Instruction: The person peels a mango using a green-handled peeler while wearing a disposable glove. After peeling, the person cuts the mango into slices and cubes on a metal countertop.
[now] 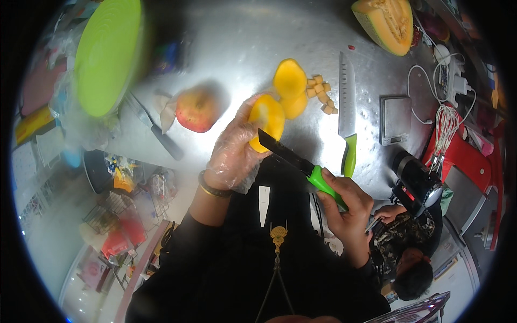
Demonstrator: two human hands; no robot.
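Note:
My left hand (232,155), in a clear plastic glove, grips a peeled yellow piece of fruit (271,115) that looks like mango. In my bare right hand (347,206) is the bright green handle of a knife (288,156) with a dark, straight-ended blade. The blade's end overlaps the lower face of the fruit; whether it cuts in cannot be told. Just beyond my left hand lie two similar yellow pieces, an upper one (289,77) and a lower one (295,106) partly beneath it. Several small pale-orange cubes (321,91) sit beside them.
On the metal table (238,40) lie a green-handled chef's knife (346,97), a red-yellow fruit (196,110), a dark-handled utensil (165,141), a digital scale (395,119) and a cut melon (383,24). A green board (108,56) stands left; a black hand mixer (416,181) and another person (408,238) are right.

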